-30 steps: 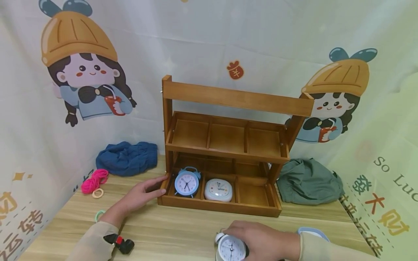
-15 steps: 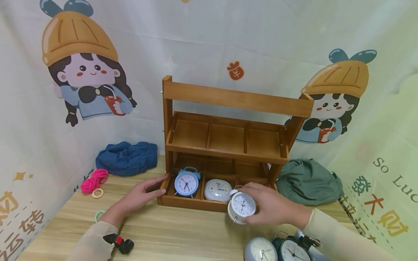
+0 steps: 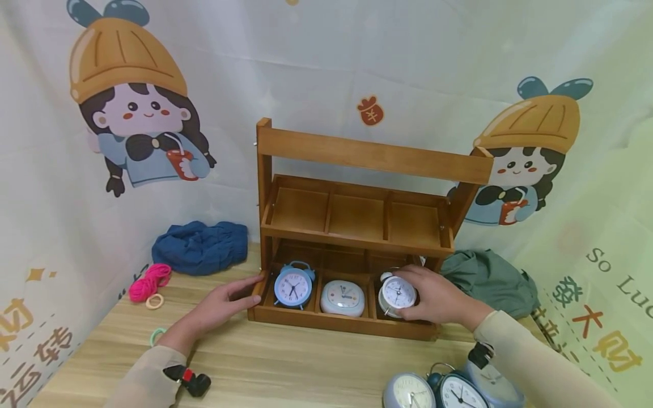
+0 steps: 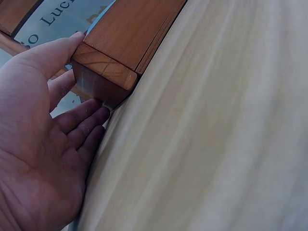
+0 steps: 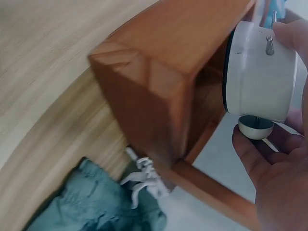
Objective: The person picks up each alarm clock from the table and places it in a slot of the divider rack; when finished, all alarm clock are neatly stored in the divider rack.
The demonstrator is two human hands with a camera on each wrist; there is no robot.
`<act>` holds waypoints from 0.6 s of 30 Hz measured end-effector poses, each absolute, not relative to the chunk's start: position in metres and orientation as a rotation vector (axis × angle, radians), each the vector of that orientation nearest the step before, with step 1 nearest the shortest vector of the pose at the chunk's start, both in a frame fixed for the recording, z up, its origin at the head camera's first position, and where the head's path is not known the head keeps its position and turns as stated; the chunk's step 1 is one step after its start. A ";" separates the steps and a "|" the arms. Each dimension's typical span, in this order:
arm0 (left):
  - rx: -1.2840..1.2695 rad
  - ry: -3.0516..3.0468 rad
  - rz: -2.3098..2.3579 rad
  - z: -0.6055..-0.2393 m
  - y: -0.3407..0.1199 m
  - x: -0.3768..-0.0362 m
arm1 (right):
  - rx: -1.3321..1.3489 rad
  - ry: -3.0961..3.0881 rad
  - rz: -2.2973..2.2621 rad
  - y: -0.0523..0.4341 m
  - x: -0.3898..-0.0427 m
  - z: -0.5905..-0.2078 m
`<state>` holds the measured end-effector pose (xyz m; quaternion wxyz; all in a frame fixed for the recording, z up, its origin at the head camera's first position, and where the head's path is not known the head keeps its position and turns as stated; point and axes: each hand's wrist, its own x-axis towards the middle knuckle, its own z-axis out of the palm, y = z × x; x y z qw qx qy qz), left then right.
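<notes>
Head view: right hand pinches a round white alarm clock at the brown wooden shelf, bottom compartment beneath that grip; left hand, fingers spread, touches the shelf. Placing, seemingly; next calls for settling, releasing.

Six clocks, two cloth bundles, two rings, one pink yarn skein and one wooden rack share a table.

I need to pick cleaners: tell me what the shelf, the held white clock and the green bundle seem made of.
Shelf: wood, brown with a slight sheen; curved grain shows on a cut end.
White clock: likely painted metal, perhaps plastic; it looks smooth and glossy, with a silvery foot.
Green bundle: matt, probably cloth, as it creases and slumps.
</notes>
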<state>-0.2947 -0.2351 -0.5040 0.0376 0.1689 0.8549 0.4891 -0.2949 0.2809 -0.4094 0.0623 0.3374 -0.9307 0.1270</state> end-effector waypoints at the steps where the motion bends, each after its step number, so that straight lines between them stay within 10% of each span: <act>1: 0.517 2.623 1.500 -0.504 -0.235 -0.295 | 1.023 -2.809 0.385 0.282 -0.297 -0.411; 18: 0.550 2.603 1.533 -0.505 -0.235 -0.295 | 1.053 -2.878 0.359 0.288 -0.309 -0.435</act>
